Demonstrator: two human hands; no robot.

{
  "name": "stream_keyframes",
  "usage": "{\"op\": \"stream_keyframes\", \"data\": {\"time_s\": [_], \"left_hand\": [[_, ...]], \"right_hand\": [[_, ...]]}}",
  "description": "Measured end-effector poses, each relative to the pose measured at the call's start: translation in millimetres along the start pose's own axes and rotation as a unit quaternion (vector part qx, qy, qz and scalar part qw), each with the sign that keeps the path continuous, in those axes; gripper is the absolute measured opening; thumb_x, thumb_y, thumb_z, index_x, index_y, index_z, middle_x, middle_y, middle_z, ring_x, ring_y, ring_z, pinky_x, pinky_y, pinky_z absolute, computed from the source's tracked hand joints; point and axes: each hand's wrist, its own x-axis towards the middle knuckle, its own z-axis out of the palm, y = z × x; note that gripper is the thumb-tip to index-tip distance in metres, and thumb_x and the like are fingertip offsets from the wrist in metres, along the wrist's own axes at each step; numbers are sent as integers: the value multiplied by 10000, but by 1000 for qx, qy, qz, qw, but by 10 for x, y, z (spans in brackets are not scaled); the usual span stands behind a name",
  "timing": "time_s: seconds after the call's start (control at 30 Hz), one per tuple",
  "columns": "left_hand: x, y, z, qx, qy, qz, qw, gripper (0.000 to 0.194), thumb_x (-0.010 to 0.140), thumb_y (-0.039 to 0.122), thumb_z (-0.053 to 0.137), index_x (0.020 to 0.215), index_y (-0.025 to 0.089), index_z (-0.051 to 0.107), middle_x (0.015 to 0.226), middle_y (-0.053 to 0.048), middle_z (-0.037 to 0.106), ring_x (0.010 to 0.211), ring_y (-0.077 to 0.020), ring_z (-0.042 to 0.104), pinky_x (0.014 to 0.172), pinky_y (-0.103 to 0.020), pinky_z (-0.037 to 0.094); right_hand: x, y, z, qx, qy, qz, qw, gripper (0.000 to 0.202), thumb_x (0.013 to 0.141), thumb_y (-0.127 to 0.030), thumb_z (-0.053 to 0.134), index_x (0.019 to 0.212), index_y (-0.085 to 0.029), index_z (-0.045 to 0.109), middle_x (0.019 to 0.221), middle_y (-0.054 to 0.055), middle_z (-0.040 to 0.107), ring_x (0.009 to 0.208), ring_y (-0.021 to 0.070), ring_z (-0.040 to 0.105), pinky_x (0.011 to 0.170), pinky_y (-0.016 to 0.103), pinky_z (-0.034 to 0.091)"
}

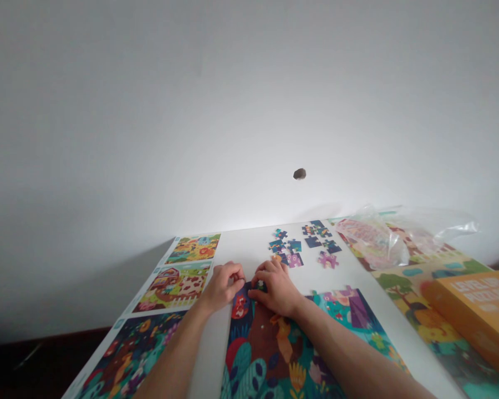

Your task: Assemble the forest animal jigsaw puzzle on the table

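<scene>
A partly joined jigsaw puzzle (266,338) with a dark forest picture lies on the white table. My left hand (225,285) is at its upper left corner, fingers curled into a pinch; whatever sits between the fingertips is hidden. Close beside it, my right hand (276,288) rests over the puzzle's top edge, thumb and fingers closed around a dark puzzle piece (259,285). Beyond the hands lie several loose pieces, among them a pink one (327,259) and a dark blue one (313,241). My right forearm covers part of the puzzle.
A picture sheet (191,285) with animal scenes lies along the left side. To the right are a clear plastic bag (378,238), another illustrated sheet (399,282) and an orange puzzle box (478,310). Behind the table rises a white wall (249,122) with a small hole (300,174).
</scene>
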Motion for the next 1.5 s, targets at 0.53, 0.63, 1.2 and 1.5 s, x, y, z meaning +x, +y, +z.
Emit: {"op": "stream_keyframes", "data": {"time_s": [0.53,0.63,1.2,1.5], "left_hand": [[15,60,-7,58,-22,-52,997,102,725,200,539,628,172,525,568,33,508,568,-123,476,579,-240,317],[17,64,3,75,-17,-55,995,88,725,185,560,639,167,557,597,19,548,594,-129,500,602,-246,320],[-2,72,27,106,-13,-63,992,51,724,209,659,736,180,618,750,-10,645,734,-172,574,653,-269,344],[7,96,36,114,-13,-64,991,84,681,178,695,718,185,620,775,-13,659,769,-183,584,681,-274,357]], "right_hand": [[2,-24,-38,-19,-28,21,999,289,793,-512,696,961,-277,709,1080,47,567,1075,242,439,969,416,300],[0,-29,-44,-8,-14,25,1000,322,767,-510,723,984,-274,698,1071,52,549,1085,244,431,953,404,320],[-35,-73,-133,-30,-114,-48,992,470,758,-166,546,1093,-464,686,1468,-28,336,1383,322,182,1099,569,129],[-45,-150,-181,-25,-122,-22,992,414,793,-204,519,1094,-425,698,1500,-19,311,1427,313,121,1123,586,45]]}}
